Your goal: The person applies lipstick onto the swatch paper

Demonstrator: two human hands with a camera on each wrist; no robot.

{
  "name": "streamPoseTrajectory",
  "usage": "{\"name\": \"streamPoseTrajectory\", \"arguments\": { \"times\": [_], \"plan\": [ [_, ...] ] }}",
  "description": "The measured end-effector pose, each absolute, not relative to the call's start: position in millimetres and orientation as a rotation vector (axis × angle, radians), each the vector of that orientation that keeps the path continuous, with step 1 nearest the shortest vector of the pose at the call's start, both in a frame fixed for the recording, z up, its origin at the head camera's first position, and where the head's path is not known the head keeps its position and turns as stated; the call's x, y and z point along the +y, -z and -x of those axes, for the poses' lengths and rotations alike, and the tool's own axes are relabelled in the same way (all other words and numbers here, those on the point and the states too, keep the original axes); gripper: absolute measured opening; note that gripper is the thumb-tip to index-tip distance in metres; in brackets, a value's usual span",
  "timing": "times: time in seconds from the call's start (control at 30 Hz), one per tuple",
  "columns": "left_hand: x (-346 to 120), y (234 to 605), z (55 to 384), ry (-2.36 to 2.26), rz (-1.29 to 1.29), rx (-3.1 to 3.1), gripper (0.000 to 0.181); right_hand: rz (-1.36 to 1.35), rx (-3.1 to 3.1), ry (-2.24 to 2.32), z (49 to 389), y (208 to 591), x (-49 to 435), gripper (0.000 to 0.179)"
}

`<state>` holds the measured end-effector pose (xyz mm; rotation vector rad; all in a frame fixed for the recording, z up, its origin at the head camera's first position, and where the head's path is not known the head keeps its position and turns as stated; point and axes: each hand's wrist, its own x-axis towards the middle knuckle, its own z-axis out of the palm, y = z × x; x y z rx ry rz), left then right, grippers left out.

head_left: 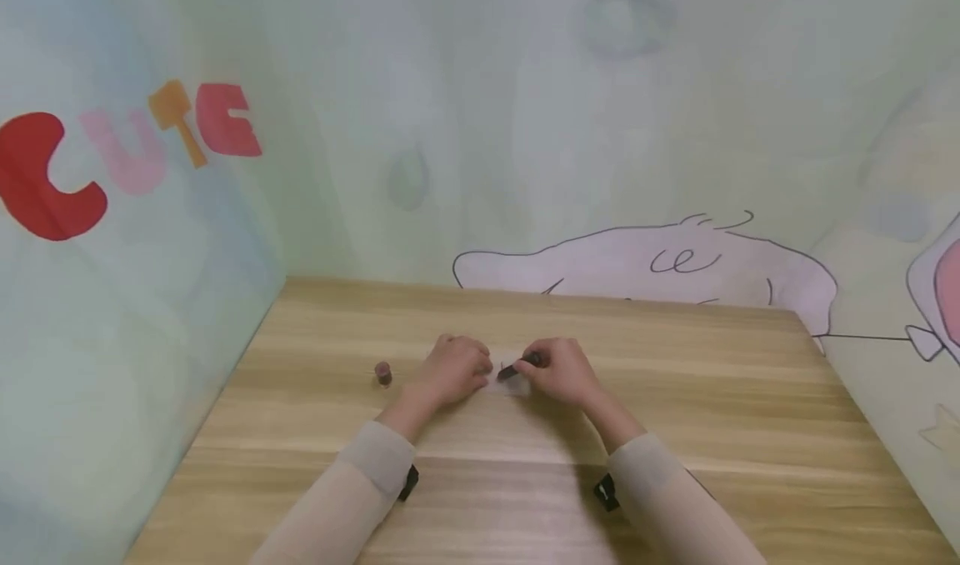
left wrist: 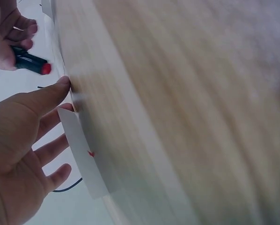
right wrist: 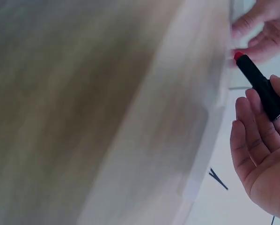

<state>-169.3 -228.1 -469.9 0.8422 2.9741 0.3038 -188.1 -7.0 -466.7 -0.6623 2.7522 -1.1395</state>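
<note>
In the right hand (head_left: 558,371): black tube (right wrist: 256,80), pinched, red tip (right wrist: 238,56) angled toward the left hand (head_left: 456,369) | left hand: fingers (left wrist: 55,148) loosely spread at white paper (left wrist: 86,171) (small red mark (left wrist: 91,153) on it) | left of both hands: pink-topped item (head_left: 383,373), on tabletop (head_left: 712,398)

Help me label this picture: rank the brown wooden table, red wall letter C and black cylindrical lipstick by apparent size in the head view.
1. Table
2. Letter C
3. Lipstick, partly covered by the right hand

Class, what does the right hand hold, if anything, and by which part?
The right hand holds a black tube by its wider end, opposite its red tip.
</note>
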Motion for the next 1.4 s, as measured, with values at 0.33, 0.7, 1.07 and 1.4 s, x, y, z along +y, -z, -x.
{"name": "streamPoseTrajectory", "arguments": {
  "times": [0.33, 0.7, 1.07, 1.4],
  "plan": [
    [-224.0, 472.6, 165.4, -0.464, -0.802, 2.991, 0.019, 0.402, 2.701, 1.447, 186.0, 458.5, 34.3, 0.014],
    [-203.2, 470.4, 175.8, -0.519, -0.814, 2.981, 0.021, 0.377, 2.778, 1.505, 188.2, 448.9, 57.6, 0.018],
    [-197.9, 474.3, 179.6, -0.492, -0.871, 2.996, 0.021, 0.379, 2.794, 1.507, 191.9, 448.6, 53.1, 0.015],
    [-194.0, 476.7, 180.7, -0.328, -0.923, 2.982, 0.023, 0.399, 2.778, 1.446, 193.1, 461.1, 36.3, 0.017]
  ]
}}
